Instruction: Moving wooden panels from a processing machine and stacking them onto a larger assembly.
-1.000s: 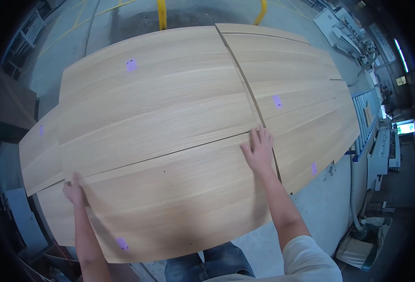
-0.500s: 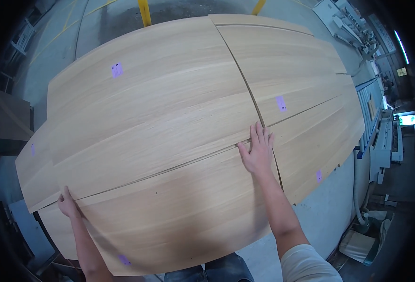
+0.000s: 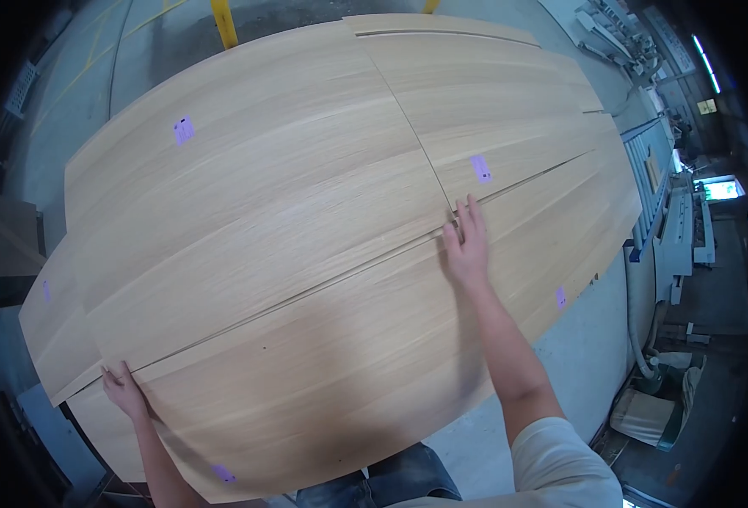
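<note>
Wood-grain panels lie flat, side by side and partly stacked. My right hand [image 3: 469, 250] lies with fingers stretched at the far right part of the near panel [image 3: 306, 381], over the narrow seam beside the far panel [image 3: 281, 169]. At the near panel's left end, my left hand [image 3: 122, 391] touches its corner with two fingers apart; the rest of that hand is partly hidden. To the right, a further panel [image 3: 552, 195] meets these along a thin joint. Small purple labels [image 3: 184, 130] sit on several panels.
Yellow posts [image 3: 224, 24] stand beyond the far edge. A blue roller conveyor [image 3: 647, 186] and grey machinery [image 3: 615, 38] are on the right. A dark bin with pale cloth [image 3: 647, 415] stands lower right. A brown box-like block [image 3: 10, 233] is at the left.
The dark gap between the left and right panels has narrowed to a thin line. My right hand has shifted slightly far-ward in view; a second finger of my left hand now shows.
</note>
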Demonstrator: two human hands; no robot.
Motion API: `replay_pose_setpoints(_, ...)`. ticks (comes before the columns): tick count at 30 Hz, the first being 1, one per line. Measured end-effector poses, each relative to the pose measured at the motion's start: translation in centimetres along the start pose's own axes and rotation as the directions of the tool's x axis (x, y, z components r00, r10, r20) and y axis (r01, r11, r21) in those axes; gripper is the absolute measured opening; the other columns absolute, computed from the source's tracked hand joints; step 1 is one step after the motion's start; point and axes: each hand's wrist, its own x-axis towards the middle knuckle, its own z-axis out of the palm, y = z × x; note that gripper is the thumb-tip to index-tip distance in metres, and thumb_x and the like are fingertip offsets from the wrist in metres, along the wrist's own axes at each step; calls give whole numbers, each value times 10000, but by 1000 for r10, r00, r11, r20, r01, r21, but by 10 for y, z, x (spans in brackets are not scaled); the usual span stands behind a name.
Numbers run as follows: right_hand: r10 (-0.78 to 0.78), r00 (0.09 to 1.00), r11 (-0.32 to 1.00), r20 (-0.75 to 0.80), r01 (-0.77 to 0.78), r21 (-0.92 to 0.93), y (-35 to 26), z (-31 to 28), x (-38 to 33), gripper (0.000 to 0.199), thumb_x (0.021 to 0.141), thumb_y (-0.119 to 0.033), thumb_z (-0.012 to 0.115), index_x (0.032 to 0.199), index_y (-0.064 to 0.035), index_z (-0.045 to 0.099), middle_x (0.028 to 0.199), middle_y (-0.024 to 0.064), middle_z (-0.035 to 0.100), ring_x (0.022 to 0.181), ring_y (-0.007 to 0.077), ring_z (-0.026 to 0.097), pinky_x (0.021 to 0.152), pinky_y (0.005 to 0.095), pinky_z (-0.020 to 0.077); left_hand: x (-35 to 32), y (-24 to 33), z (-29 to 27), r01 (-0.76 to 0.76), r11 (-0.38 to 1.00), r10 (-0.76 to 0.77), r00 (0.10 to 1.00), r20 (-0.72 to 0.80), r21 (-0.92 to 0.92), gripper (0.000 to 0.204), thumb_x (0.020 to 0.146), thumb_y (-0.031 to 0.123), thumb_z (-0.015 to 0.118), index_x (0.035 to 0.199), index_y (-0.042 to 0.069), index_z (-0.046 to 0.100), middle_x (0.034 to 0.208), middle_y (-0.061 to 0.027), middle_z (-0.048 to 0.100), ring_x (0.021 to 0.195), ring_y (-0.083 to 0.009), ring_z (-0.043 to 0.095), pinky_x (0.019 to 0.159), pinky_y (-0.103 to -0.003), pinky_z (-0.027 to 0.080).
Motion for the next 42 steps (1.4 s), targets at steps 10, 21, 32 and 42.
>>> replay_pose_setpoints(10, -235, 963, 910, 132, 265, -318, 41, -14, 39, 404, 881, -182, 483, 1250, -34, 554, 1340, 138, 508, 1225, 343, 456, 1094, 500, 263, -7, -18, 4, -125, 992, 125, 992, -15, -15, 663, 951, 431, 490, 1387, -52, 361, 1393, -246, 403, 1294, -356, 383, 1090, -400, 286)
replay_pose_setpoints(21, -239, 968, 935, 81, 252, -248, 48, -17, 29, 405, 827, -135, 568, 1214, -14, 583, 1267, 172, 556, 1198, 372, 480, 1079, 460, 313, -7, -10, 8, -88, 996, 88, 996, 0, 20, 643, 952, 415, 502, 1377, -51, 380, 1374, -239, 416, 1277, -342, 397, 1082, -385, 295)
replay_pose_setpoints(32, -90, 992, 989, 94, 100, -106, 21, -1, 41, 381, 835, -148, 597, 1188, -6, 584, 1219, 165, 532, 1110, 346, 500, 964, 412, 401, 28, -11, -1, 181, 972, -184, 983, -8, -149, 708, 880, 460, 597, 1334, -58, 435, 1291, -227, 494, 1223, -344, 462, 1037, -401, 360)
replay_pose_setpoints(42, 68, 984, 890, 164, 14, -456, -6, 26, 54, 499, 952, -412, 418, 1382, -163, 462, 1506, 114, 298, 1364, 418, 252, 1114, 551, 137, 29, 61, 3, 218, 935, -173, 969, -176, 280, 835, 789, 614, 604, 1229, -92, 532, 1177, -289, 549, 1132, -414, 504, 988, -476, 383)
